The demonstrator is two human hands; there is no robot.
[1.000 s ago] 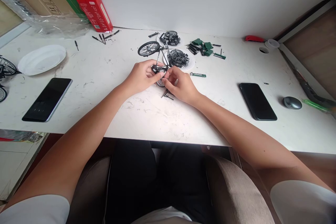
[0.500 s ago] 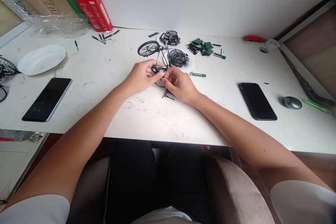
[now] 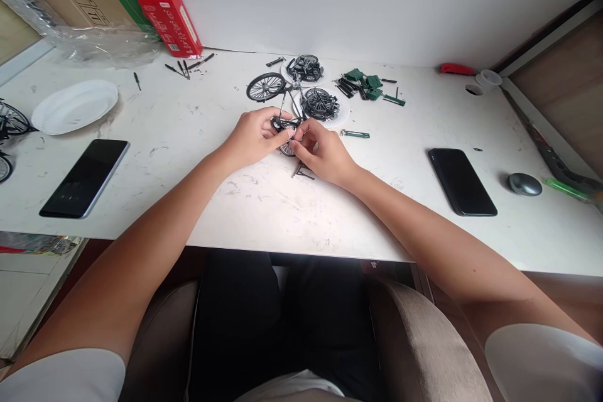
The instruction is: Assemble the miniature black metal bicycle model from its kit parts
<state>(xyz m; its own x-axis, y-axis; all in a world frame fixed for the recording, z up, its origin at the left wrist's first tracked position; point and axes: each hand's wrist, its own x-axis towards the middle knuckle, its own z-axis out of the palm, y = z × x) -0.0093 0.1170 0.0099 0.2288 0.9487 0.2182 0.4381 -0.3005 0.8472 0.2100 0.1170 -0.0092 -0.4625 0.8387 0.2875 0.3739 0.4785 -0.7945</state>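
Note:
A small black model bicycle (image 3: 266, 86) is between my hands, one spoked wheel pointing to the far left and the other close to my fingers. My left hand (image 3: 258, 137) is closed around the frame near that closer wheel, thumb pressed against it. From the other side, my right hand (image 3: 321, 146) pinches at the same wheel; whether a tiny part sits between its fingertips is hidden. A black stand-like piece (image 3: 304, 171) shows just below the right fingers.
Paper plates behind the bicycle hold black wheels (image 3: 320, 103) and more black parts (image 3: 305, 68). Green pieces (image 3: 362, 83) lie right of them. Phones lie left (image 3: 85, 178) and right (image 3: 462, 182). A white plate (image 3: 75, 108), red box (image 3: 176, 22) and mouse (image 3: 524, 184) are farther out.
Almost nothing differs. The bicycle and both hands keep their places, with the black stand-like piece shifted very slightly to the right.

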